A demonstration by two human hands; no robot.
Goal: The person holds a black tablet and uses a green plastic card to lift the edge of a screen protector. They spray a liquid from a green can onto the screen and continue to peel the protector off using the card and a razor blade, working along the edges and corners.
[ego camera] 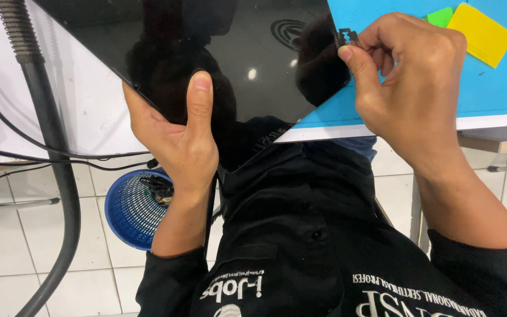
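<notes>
Left hand point(180, 138) is gripping the glossy black tablet point(230, 64), thumb pressing its mirror-like glass, corner overhanging the blue work mat point(500, 88). Right hand point(409, 76) is pinching a small dark metal blade point(346, 37), fingers narrow, at the tablet's edge.

Single head-worn view, looking steeply down and close over the blue work mat point(500, 88) edge to the tiled floor point(7, 235).

The tablet point(206, 53) juts past the near edge of the surface point(488, 94), your left hand point(177, 135) under its left corner. Your right hand point(406, 88) holds a small clip point(346, 36) at its right edge (two plastic cards point(479, 32) lie behind). A basket point(133, 208) stands on the floor point(7, 246) below.
</notes>
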